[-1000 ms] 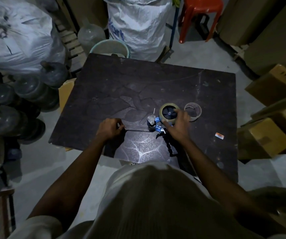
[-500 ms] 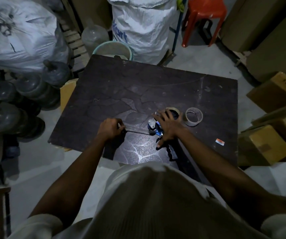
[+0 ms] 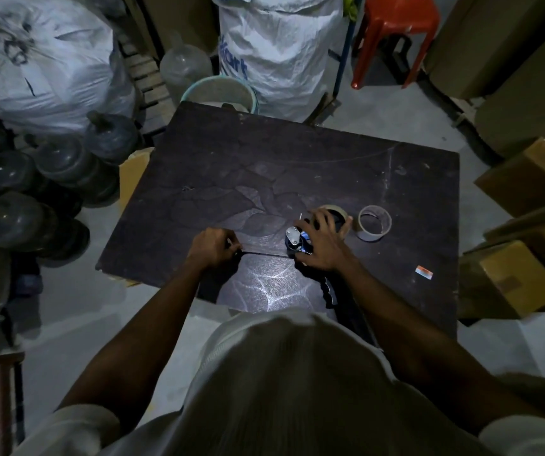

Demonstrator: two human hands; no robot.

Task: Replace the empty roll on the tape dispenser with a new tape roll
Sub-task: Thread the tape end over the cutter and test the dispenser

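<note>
I see the tape dispenser (image 3: 299,242) lying on the dark table (image 3: 297,166), just right of the frame's centre, its blue body and metal roller showing beside the hand and its wavy black handle (image 3: 328,291) running down toward the table's near edge. The new tape roll (image 3: 336,214) sits at the dispenser's upper end, mostly covered, with only its pale rim showing. My right hand (image 3: 322,245) is laid over the dispenser and the roll with its fingers spread and curled down onto them, pressing rather than pinching. From the dispenser a thin strip of tape (image 3: 264,254) runs taut to the left, level with the table, to my left hand (image 3: 213,246), which is closed in a loose fist with thumb and fingertips pinching the strip's end. The 2 hands are apart, joined only by that line of tape. Just right of the new roll, close but not touching it, lies the empty roll (image 3: 374,223), a bare cardboard ring resting flat. Farther toward the lower right of the table is a small orange-and-white scrap (image 3: 424,272). Beyond the table's far edge, at upper centre, stand a pale green bucket (image 3: 220,92) and a big white sack (image 3: 277,51), with a red plastic stool (image 3: 396,31) at upper right. Dark water jugs (image 3: 34,199) pile up at the left, and cardboard boxes (image 3: 524,179) stack along the right edge.
</note>
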